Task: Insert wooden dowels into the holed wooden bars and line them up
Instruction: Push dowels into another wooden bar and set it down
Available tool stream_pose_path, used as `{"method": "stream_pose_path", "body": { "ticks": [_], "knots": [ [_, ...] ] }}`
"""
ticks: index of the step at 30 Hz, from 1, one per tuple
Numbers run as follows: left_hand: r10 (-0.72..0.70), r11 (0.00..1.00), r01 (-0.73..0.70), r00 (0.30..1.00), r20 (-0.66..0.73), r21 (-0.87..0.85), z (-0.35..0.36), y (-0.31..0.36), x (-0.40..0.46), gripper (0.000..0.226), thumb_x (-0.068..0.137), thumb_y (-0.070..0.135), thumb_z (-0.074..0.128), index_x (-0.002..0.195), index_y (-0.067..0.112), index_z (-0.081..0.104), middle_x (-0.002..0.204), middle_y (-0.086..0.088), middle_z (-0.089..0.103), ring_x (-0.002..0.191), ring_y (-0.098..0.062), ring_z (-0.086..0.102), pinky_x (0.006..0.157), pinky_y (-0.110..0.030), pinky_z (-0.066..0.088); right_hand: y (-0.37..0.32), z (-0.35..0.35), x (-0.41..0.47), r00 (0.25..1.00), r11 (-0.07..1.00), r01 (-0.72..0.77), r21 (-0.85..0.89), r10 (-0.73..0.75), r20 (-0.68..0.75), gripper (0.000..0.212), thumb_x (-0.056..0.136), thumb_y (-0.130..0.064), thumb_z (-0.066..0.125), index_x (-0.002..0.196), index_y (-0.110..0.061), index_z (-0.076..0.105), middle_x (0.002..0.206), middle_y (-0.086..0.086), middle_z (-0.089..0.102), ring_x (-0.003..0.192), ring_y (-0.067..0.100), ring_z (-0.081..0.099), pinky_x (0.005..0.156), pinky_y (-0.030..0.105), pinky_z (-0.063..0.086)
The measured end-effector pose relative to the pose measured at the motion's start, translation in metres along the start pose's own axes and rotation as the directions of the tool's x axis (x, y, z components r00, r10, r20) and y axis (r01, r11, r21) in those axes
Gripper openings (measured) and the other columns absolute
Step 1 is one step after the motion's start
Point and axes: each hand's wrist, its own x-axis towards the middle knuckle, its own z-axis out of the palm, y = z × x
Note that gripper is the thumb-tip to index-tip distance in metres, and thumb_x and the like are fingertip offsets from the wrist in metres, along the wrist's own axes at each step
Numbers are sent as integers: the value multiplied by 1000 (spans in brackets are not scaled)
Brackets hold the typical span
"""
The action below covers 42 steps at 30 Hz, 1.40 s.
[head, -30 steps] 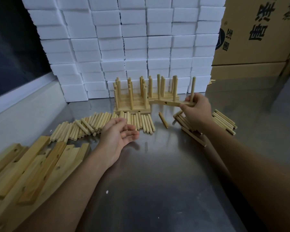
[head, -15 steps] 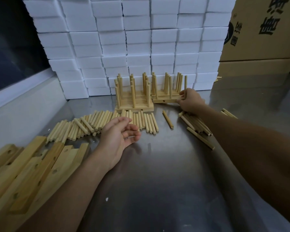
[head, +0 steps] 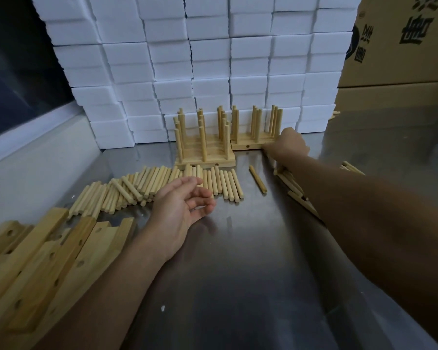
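Two groups of holed wooden bars stand against the back wall with upright dowels in them: a nearer group [head: 204, 157] and a farther group [head: 248, 144] to its right. My right hand [head: 288, 145] grips the right end of the farther group's front bar, its fingers hidden behind its back. My left hand [head: 185, 205] rests palm up and relaxed on the table, holding nothing, beside a row of loose dowels [head: 142, 185]. One single dowel [head: 258, 179] lies apart.
Bare holed bars [head: 48, 261] are heaped at the bottom left. More dowels [head: 290, 184] lie under my right forearm. White foam blocks [head: 213, 59] wall off the back; cardboard boxes [head: 402, 46] stand at the right. The steel table [head: 238, 286] reflects light.
My right hand carried a bar with dowels back and down, setting it against the farther group. My left hand stayed put beside the loose dowels.
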Motion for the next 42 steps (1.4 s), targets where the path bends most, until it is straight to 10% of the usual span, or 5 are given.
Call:
{"method": "stream_pose_path", "body": {
  "ticks": [11,35,38,42],
  "knots": [
    [4,1000,-4,1000,-5,4,0,0,-2,13,102,8,49,98,4,61,69,-11,65,62,-22,67,55,-29,56,1,-3,0,981,991,22,-133,4,196,34,86,-37,61,111,-12,59,114,13,65,113,31,57,106,51,39],
    [30,970,-28,1000,-5,240,9,0,-10,16,101,4,49,92,1,62,74,-14,64,58,-21,65,55,-28,56,9,-11,-162,827,802,561,204,-534,-177,6,93,-18,63,95,-16,68,79,-7,66,71,8,62,70,35,59],
    [30,815,-66,997,71,575,13,13,-10,15,100,15,53,90,11,63,77,-9,69,56,-18,65,53,-29,53,10,-14,-163,839,810,544,220,-519,-163,8,93,-21,63,96,-16,69,75,-6,68,67,10,64,67,39,59],
    [-55,249,-177,979,196,952,0,51,-8,16,95,31,61,86,19,64,76,1,72,54,-12,61,53,-28,46,9,-15,-161,874,824,486,292,-466,-141,3,94,-21,64,93,-23,66,69,-15,62,65,4,63,67,28,59]
  ]
}}
